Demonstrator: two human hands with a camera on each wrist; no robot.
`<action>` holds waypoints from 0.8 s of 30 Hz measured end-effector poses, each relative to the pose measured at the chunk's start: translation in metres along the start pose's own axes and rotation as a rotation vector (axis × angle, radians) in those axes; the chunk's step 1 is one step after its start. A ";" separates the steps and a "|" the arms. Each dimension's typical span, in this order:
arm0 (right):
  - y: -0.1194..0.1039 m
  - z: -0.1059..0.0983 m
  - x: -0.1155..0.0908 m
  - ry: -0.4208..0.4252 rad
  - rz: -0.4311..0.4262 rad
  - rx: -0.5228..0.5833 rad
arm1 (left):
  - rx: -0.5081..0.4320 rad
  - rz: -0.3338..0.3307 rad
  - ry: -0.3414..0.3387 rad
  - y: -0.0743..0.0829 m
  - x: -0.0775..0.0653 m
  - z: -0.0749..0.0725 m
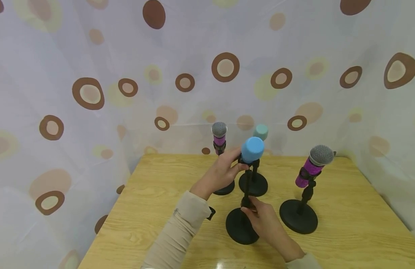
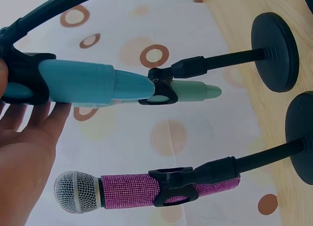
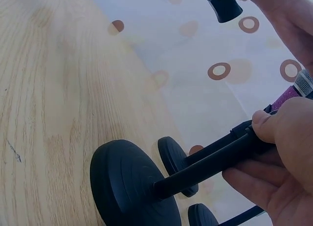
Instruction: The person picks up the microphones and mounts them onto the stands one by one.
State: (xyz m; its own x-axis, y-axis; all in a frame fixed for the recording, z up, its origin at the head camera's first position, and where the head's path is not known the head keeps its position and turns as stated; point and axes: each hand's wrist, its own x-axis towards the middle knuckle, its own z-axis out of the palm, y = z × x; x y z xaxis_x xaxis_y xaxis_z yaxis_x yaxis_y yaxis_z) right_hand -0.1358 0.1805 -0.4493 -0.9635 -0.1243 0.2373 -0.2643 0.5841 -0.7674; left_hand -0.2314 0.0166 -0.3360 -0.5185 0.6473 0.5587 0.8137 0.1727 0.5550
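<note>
A blue microphone (image 1: 252,150) stands in the clip of a black desk stand (image 1: 239,228), its rounded blue top upward. My left hand (image 1: 218,172) holds it at the black clip, thumb and fingers either side. In the left wrist view the blue microphone (image 2: 80,81) passes through that clip, with the fingers behind it. Lower down, my right hand (image 1: 267,221) pinches the stand's upright near its collar. The right wrist view shows thumb and fingers round the black pole (image 3: 210,162), above the round base (image 3: 132,182).
Behind stand a purple microphone (image 1: 220,136) with a silver mesh head and a pale green microphone (image 1: 261,132), both on black stands. Another purple microphone (image 1: 310,168) stands at the right. All are on a wooden table (image 1: 133,228) against a spotted sheet (image 1: 194,41).
</note>
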 end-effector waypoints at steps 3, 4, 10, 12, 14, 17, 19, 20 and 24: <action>0.000 0.001 0.001 -0.003 0.002 -0.003 | -0.023 -0.021 0.001 0.001 -0.001 0.001; 0.001 0.001 0.001 -0.002 0.001 -0.004 | -0.025 -0.031 0.003 0.002 -0.002 0.002; 0.001 0.000 -0.001 0.004 0.000 0.001 | -0.040 -0.089 0.051 0.004 -0.011 0.007; 0.000 0.000 -0.001 0.004 0.000 0.006 | -0.038 -0.089 0.069 0.004 -0.014 0.009; 0.000 0.001 -0.001 0.000 0.004 0.012 | -0.034 -0.097 0.079 0.004 -0.015 0.010; 0.000 0.001 -0.001 -0.002 0.007 0.020 | -0.039 -0.120 0.084 0.006 -0.017 0.012; -0.001 0.001 -0.001 -0.004 0.009 0.023 | -0.040 -0.134 0.089 0.007 -0.018 0.012; -0.001 0.001 -0.001 -0.002 0.009 0.024 | -0.040 -0.132 0.094 0.007 -0.018 0.013; 0.001 0.002 -0.002 0.005 0.015 0.020 | -0.023 -0.120 0.113 0.007 -0.019 0.014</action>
State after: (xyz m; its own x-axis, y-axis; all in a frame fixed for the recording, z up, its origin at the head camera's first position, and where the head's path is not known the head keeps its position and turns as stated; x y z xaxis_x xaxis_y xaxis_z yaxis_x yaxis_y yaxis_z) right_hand -0.1344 0.1799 -0.4514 -0.9672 -0.1118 0.2281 -0.2505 0.5700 -0.7825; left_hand -0.2123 0.0162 -0.3514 -0.6392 0.5350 0.5524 0.7382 0.2258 0.6356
